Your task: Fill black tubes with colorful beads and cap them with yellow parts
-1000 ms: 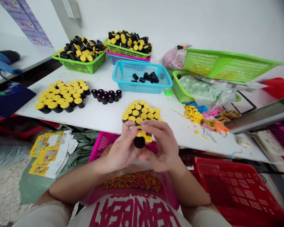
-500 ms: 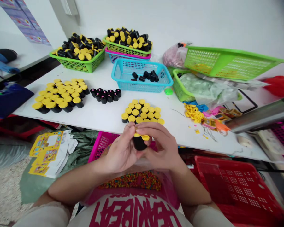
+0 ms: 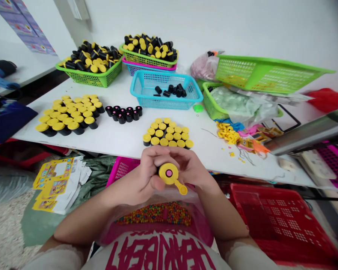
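Between my two hands, over the table's front edge, a small black container (image 3: 157, 170) is tilted so its top faces me. On that top sits a yellow cap ring (image 3: 163, 170) with a pink centre and a strap ending in a small round tab. My left hand (image 3: 148, 174) grips the container from the left, thumb at the cap's lower edge. My right hand (image 3: 191, 167) curls round its right and far side, the fingertips partly hidden. Just beyond the hands stands a group of yellow-capped black containers (image 3: 169, 133). Uncapped black containers (image 3: 124, 114) with pink centres stand further left.
More capped containers (image 3: 70, 114) stand at left. Behind are a heaped green basket (image 3: 98, 79) and a blue basket (image 3: 166, 102) with loose black pieces. Yellow rings (image 3: 228, 133) lie right. Colourful beads (image 3: 157, 215) fill a bag at my lap; a red crate (image 3: 284, 225) is lower right.
The container has been tipped so its capped top now faces me, where before it was upright and seen from the side. The strap now points down to the right.
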Demonstrator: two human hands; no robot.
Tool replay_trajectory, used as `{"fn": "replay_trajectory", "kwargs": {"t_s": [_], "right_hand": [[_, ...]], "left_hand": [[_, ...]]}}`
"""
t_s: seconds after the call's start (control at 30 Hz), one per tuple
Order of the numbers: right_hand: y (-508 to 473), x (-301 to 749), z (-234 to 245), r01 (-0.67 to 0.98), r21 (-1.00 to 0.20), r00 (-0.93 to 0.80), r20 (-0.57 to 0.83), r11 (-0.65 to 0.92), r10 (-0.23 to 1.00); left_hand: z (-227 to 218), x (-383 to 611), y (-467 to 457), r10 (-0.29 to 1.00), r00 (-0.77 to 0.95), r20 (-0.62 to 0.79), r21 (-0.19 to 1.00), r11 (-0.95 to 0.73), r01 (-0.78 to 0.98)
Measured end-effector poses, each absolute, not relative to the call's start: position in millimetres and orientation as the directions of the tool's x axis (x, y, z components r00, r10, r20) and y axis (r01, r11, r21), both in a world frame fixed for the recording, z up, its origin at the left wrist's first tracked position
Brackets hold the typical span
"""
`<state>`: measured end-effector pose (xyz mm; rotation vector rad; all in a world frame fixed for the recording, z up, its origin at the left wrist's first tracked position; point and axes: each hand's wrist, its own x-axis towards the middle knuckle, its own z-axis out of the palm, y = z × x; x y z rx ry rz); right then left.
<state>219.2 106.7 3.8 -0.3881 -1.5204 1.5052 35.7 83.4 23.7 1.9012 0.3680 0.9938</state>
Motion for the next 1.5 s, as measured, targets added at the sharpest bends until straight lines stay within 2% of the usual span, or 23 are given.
{"fn": "replay_trajectory", "kwargs": {"t_s": [0.17, 0.33, 0.5, 0.6, 0.7, 0.77, 0.8, 0.87, 0.93, 1.0, 1.07, 1.2, 1.3, 1.4, 1.5], "right_hand": [[103.7, 214.3, 4.0, -0.427, -0.892, -0.473, 0.357, 0.145, 0.806], [98.5, 204.5, 4.5, -0.372, -0.928, -0.485, 0.167, -0.029, 0.858], [101.6, 196.4, -3.2, -0.418, -0.905, -0.482, 0.151, -0.075, 0.863], [105.4, 197.3, 0.4, -0.346, -0.937, -0.483, 0.135, -0.047, 0.865], [115.8, 217.0, 12.9, -0.091, -0.981, -0.441, 0.193, 0.17, 0.877], [128.5, 246.8, 20.9, 0.213, -0.912, -0.314, 0.275, 0.35, 0.909], [136.3, 266.9, 23.4, 0.402, -0.831, -0.2, 0.331, 0.385, 0.922], [152.8, 314.1, 24.6, 0.733, -0.633, 0.025, 0.39, 0.249, 0.92], [167.8, 362.7, 21.5, 0.884, -0.467, 0.22, 0.409, -0.004, 0.886], [179.2, 402.3, 16.6, 0.912, -0.356, 0.336, 0.361, -0.204, 0.87], [187.6, 426.2, 11.5, 0.891, -0.31, 0.421, 0.292, -0.331, 0.859], [202.8, 432.7, 1.0, 0.888, -0.245, 0.438, 0.194, -0.389, 0.878], [213.9, 428.1, -6.4, 0.898, -0.195, 0.424, 0.156, -0.393, 0.892], [220.4, 432.5, -12.2, 0.898, -0.297, 0.397, 0.228, -0.325, 0.889], [222.5, 441.4, -14.9, 0.851, -0.481, 0.405, 0.346, -0.211, 0.846]], "left_hand": [[17.6, 34.4, 89.1, 0.605, 0.613, 0.508, 0.795, -0.603, -0.065], [19.4, 25.8, 96.2, 0.627, 0.553, 0.548, 0.657, -0.732, 0.179], [27.8, 20.4, 96.5, 0.681, 0.608, 0.408, 0.611, -0.699, 0.373], [35.5, 15.5, 98.9, 0.717, 0.593, 0.365, 0.54, -0.682, 0.493], [43.9, 5.6, 105.4, 0.819, 0.499, 0.283, 0.558, -0.564, 0.609], [45.9, -2.5, 111.9, 0.897, 0.407, 0.173, 0.612, -0.422, 0.669], [44.9, -6.2, 115.6, 0.928, 0.357, 0.109, 0.624, -0.343, 0.702], [38.6, -11.1, 122.8, 0.968, 0.248, -0.027, 0.603, -0.182, 0.776], [28.8, -11.7, 129.0, 0.979, 0.157, -0.129, 0.553, -0.06, 0.831], [19.3, -7.6, 133.8, 0.978, 0.115, -0.174, 0.531, -0.005, 0.847], [12.9, -0.3, 138.0, 0.98, 0.104, -0.173, 0.535, 0.005, 0.845], [10.3, 14.5, 145.0, 0.979, 0.126, -0.162, 0.541, -0.018, 0.841], [12.9, 16.9, 146.8, 0.965, 0.203, -0.166, 0.583, -0.069, 0.809], [18.8, 6.9, 147.2, 0.969, 0.217, -0.118, 0.604, -0.103, 0.79], [28.0, -14.3, 153.4, 1.0, 0.004, -0.006, 0.481, -0.001, 0.877]]}}
